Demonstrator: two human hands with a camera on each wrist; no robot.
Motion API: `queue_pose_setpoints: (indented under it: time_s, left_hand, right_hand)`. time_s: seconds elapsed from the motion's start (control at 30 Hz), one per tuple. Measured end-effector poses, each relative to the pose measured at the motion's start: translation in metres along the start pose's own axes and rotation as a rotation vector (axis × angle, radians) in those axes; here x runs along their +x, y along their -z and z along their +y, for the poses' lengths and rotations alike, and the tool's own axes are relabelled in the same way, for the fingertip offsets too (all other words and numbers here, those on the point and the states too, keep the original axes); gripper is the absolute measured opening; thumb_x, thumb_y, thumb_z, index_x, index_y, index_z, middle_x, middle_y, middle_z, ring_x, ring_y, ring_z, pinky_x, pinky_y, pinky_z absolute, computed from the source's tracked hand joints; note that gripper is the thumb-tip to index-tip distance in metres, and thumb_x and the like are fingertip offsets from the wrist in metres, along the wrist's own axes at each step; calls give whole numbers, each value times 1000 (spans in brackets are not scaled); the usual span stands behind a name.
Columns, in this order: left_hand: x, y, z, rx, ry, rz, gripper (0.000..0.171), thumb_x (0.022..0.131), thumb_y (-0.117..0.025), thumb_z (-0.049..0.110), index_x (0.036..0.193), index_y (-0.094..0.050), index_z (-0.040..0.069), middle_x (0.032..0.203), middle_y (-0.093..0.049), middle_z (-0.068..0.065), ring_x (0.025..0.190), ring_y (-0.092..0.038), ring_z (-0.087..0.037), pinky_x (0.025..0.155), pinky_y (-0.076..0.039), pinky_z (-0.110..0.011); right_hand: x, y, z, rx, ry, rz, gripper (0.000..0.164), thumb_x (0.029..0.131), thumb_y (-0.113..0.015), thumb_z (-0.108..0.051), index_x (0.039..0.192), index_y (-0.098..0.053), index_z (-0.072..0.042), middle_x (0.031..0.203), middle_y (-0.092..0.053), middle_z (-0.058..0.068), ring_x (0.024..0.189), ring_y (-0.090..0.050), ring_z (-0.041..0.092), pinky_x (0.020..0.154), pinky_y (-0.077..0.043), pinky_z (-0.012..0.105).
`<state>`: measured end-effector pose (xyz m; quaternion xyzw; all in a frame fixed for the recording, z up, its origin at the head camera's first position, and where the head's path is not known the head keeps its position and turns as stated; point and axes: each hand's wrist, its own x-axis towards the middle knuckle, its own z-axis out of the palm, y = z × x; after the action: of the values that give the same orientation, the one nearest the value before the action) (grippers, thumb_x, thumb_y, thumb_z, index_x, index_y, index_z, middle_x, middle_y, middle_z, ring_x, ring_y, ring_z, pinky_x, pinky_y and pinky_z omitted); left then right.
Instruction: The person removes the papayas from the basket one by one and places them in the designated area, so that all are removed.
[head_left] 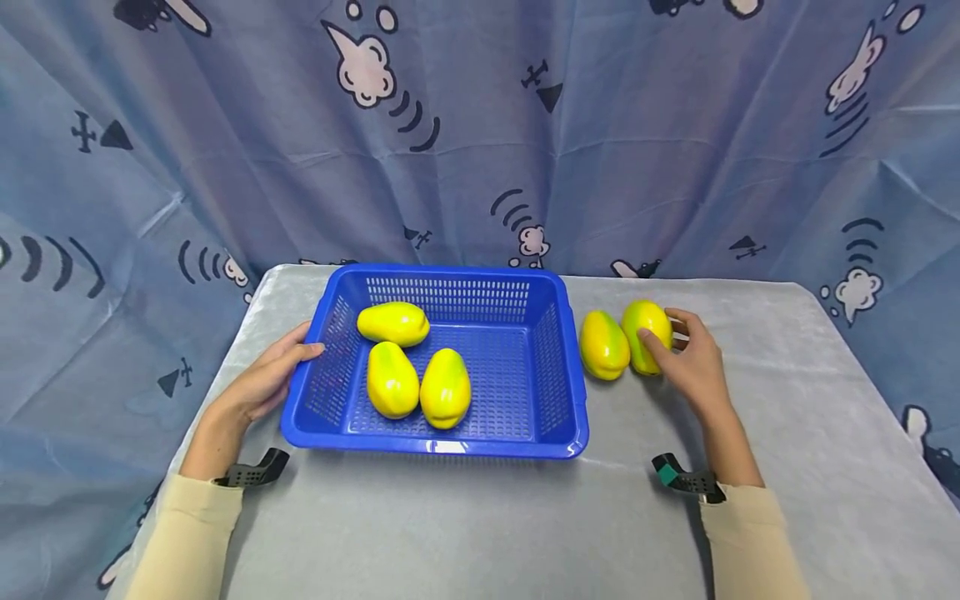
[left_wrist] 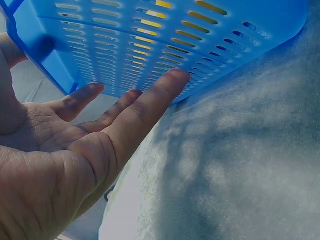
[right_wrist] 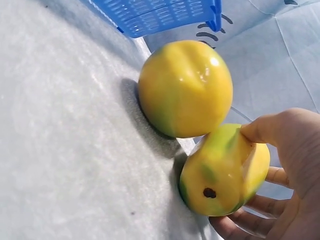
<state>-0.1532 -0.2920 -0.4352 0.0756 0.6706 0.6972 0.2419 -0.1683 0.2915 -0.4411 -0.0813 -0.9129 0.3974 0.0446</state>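
Note:
A blue plastic basket (head_left: 480,446) with slotted walls holds three yellow-green papayas: one papaya (head_left: 393,324) lies sideways at the back, with two others (head_left: 393,381) (head_left: 446,389) in front. My left hand (head_left: 266,375) grips the basket's left side, thumb over the rim and fingers along the outer wall (left_wrist: 150,55). Right of the basket, my right hand (head_left: 693,362) holds a papaya (right_wrist: 225,175) between thumb and fingers; a dark stem spot shows on its end. Beside it another papaya (head_left: 604,345) rests on the table, close to the basket's right wall.
A pale grey cloth covers the table (head_left: 480,533). Behind it hangs a blue patterned curtain (head_left: 465,167), close to the table's back edge. A black strap with a camera mount sits on each wrist (head_left: 251,471).

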Motion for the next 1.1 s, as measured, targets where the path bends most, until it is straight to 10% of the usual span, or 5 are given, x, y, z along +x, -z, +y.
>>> queue_pose_setpoints:
  time_s: [1.1]
  left_hand:
    - [-1, -1, 0, -6, 9, 1, 67, 113, -43, 22, 168, -9, 3, 130, -66, -1, 109, -72, -16, 89, -64, -35]
  right_hand:
    - [2, -6, 3, -93, -49, -41, 77, 110, -44, -53, 167, -25, -5, 160, -41, 37, 137, -50, 58, 108, -49, 70]
